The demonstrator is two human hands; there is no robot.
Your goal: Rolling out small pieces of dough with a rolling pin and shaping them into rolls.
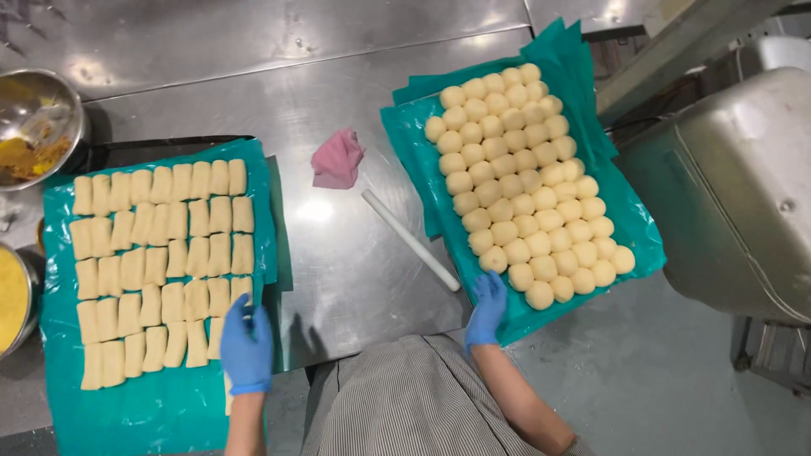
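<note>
Left hand, blue-gloved, grip flat and apart, steadies rolled pale dough pieces on teal sheet. Right hand, fingers apart, rests at tray of round dough balls on steel desk, within reach.

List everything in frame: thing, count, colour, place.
Dough balls: dozens, pale yellow, packed on the right tray.
Folded dough pieces: dozens in rows, pale yellow, on the left tray.
Plastic sheets: teal, lining both trays.
Rolling stick: one, white, on the table between the trays.
Cloth: one, pink, crumpled mid-table.
Metal bowls: two, steel with yellow filling, far left.
Steel table: one, grey.
Left hand: blue glove, at the folded pieces' near edge.
Right hand: blue glove, at the right tray's near corner.
</note>
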